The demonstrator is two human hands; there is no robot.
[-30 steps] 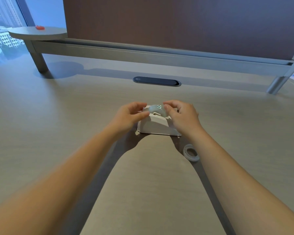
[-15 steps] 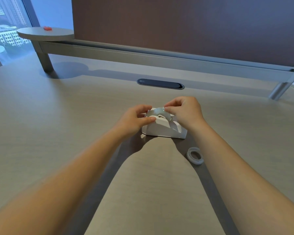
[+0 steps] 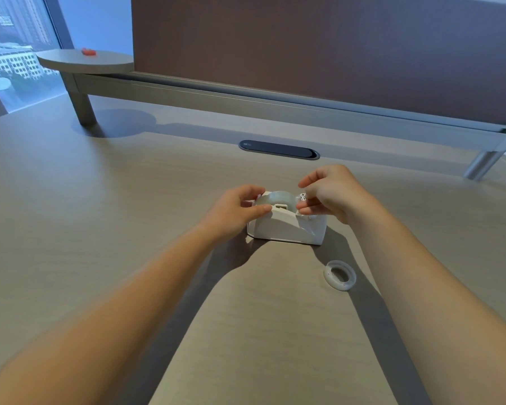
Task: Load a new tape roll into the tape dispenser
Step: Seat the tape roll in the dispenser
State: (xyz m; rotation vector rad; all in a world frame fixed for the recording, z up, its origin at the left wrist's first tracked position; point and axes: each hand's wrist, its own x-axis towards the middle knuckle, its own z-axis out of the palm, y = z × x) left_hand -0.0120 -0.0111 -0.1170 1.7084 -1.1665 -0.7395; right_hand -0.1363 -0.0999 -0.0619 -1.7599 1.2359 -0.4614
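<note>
The tape end could slip from the right hand (image 3: 330, 194) and stick back onto the tape roll (image 3: 278, 198), seated in the tape dispenser (image 3: 287, 226) on the desk (image 3: 100, 214). Its grip pinches that end above the dispenser's cutter; the left hand (image 3: 234, 209) clasps the dispenser's rear.

Right hand (image 3: 330, 194) has shifted from roll (image 3: 278, 197) toward cutter end.

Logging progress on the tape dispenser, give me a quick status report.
Left hand steadies dispenser. Right hand pinches at cutter end. Tape roll seated in cradle. Empty core lies apart on desk; nothing obstructing.
</note>
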